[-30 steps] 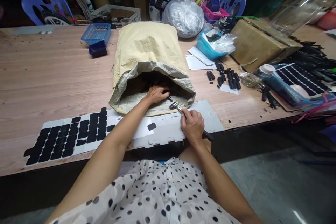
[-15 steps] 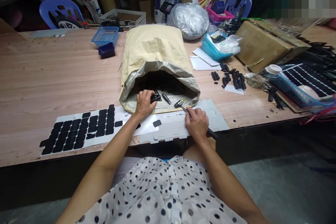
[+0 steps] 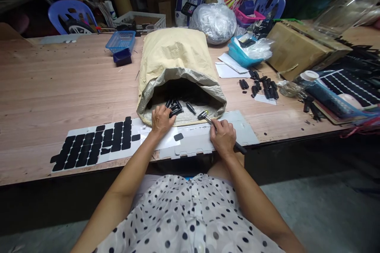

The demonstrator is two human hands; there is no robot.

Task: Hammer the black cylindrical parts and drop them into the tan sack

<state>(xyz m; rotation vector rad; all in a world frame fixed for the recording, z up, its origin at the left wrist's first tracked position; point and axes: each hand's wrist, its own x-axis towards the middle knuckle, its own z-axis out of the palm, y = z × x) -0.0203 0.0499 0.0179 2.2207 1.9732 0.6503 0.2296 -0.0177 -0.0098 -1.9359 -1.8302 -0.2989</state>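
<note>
A paper-covered woven sack (image 3: 175, 49) lies on its side, its wide mouth facing me. Inside the lower lip, my left hand (image 3: 162, 120) curls its fingers against a small cluster of black tubular parts (image 3: 176, 109); the fingertips are partly hidden. Another black tubular part (image 3: 190, 108) lies apart, to the right of that cluster. My right hand (image 3: 223, 137) is wrapped round the handle of a small hammer (image 3: 203, 115). The metal head rests at the sack's lip, and the black handle end sticks out below my palm.
Black rounded-square stickers (image 3: 86, 148) lie on a sheet at the left front. Grey cardboard (image 3: 240, 130) lies under the sack's lip. More black parts (image 3: 267, 87), a cardboard box (image 3: 297, 51) and a blue basket (image 3: 338, 99) stand right. Small blue baskets (image 3: 121, 41) sit behind left.
My left hand has drawn back slightly to the left, showing more of the black parts. The right hand and hammer stay nearly still. The view has shifted a little.
</note>
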